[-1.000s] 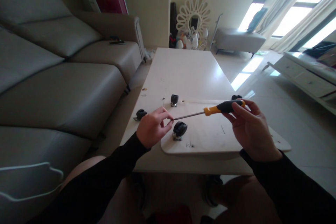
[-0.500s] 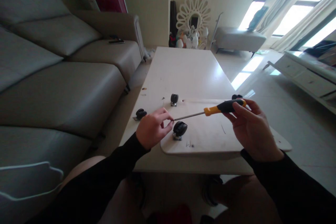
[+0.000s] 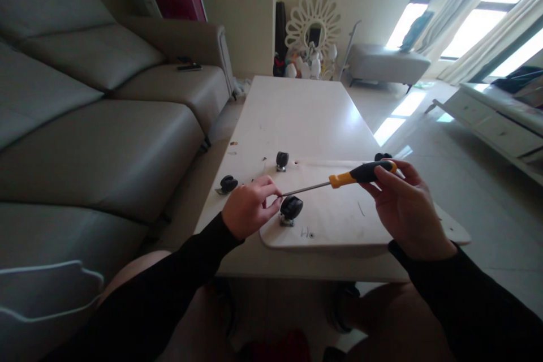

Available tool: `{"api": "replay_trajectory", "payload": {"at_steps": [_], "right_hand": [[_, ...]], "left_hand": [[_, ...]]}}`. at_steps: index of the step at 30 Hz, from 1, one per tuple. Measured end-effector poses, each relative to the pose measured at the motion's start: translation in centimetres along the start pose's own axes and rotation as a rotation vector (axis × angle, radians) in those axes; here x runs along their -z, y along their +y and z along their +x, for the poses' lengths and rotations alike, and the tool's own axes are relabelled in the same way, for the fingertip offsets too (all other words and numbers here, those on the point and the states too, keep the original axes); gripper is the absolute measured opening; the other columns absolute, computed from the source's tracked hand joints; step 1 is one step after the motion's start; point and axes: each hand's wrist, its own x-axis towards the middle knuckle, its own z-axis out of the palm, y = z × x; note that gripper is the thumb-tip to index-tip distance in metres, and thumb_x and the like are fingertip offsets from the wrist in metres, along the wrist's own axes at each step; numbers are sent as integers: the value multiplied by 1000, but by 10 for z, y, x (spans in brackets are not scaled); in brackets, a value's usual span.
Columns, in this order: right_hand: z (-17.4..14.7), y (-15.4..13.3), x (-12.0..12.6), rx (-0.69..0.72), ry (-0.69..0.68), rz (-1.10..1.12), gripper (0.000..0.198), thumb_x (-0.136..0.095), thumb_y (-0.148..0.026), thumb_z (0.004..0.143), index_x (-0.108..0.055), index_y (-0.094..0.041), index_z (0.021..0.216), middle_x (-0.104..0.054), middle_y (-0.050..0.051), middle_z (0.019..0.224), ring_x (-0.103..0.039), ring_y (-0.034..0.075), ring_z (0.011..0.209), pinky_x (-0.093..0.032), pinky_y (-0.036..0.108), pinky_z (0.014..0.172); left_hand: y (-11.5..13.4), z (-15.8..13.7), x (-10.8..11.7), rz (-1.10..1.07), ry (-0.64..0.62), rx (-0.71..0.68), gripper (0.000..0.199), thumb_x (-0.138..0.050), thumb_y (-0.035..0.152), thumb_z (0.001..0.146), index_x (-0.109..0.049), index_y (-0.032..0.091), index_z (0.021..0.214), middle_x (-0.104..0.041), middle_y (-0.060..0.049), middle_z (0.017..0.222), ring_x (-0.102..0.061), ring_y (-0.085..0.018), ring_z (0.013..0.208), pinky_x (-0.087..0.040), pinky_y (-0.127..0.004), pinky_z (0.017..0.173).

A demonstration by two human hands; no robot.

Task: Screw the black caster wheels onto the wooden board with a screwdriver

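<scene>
A screwdriver (image 3: 345,179) with an orange and black handle is in my right hand (image 3: 405,209), its fingers closed around the handle's end. The steel shaft points left, its tip reaching the fingertips of my left hand (image 3: 251,207). Thumb and finger there are pinched together at the tip; whatever lies between them is too small to make out. Just below the tip stands a black caster wheel (image 3: 291,207) on a metal plate, on a pale board (image 3: 339,226). Another caster (image 3: 282,159) stands farther back, and a loose-looking caster (image 3: 229,183) sits left of my left hand.
The board lies on a long white table (image 3: 297,107), with small bits of hardware (image 3: 233,143) near its left edge. One more caster (image 3: 382,156) shows behind the screwdriver handle. A grey sofa (image 3: 106,147) runs along the left; a white cabinet (image 3: 504,119) stands at right.
Almost nothing differs. My left hand and the screwdriver tip have shifted very slightly, and the grip of both hands stays the same.
</scene>
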Motion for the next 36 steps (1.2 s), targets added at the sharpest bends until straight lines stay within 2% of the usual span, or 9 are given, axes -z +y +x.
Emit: {"api": "replay_trajectory", "payload": {"at_steps": [7, 14, 23, 36], "right_hand": [[-1, -2, -2, -19, 10, 33, 31, -92, -19, 65, -70, -25, 87, -68, -6, 88, -73, 13, 89, -67, 30, 79], [-2, -2, -2, -17, -12, 43, 31, -91, -19, 66, -70, -25, 87, -68, -6, 89, -72, 12, 89, -66, 29, 81], [-3, -3, -3, -45, 7, 50, 33, -93, -21, 64, -67, -24, 83, -66, -6, 87, -71, 13, 87, -66, 29, 76], [-4, -2, -1, -46, -61, 41, 30, -90, -18, 68, -68, -26, 88, -66, -5, 91, -70, 13, 93, -64, 30, 81]], "left_hand": [[1, -1, 0, 31, -12, 6, 11, -64, 22, 95, -72, 17, 90, -69, -2, 91, -59, -10, 59, -44, -29, 64], [-1, -2, 0, 40, -3, -13, 11, -63, 23, 94, -73, 18, 90, -70, -3, 92, -58, -10, 58, -44, -29, 63], [1, -1, 1, 48, -5, 24, 12, -64, 23, 94, -73, 18, 90, -70, -3, 93, -58, -10, 58, -44, -29, 64], [-1, -2, -1, 70, -11, 8, 10, -65, 23, 94, -73, 17, 91, -70, -2, 94, -56, -9, 58, -42, -29, 63]]}}
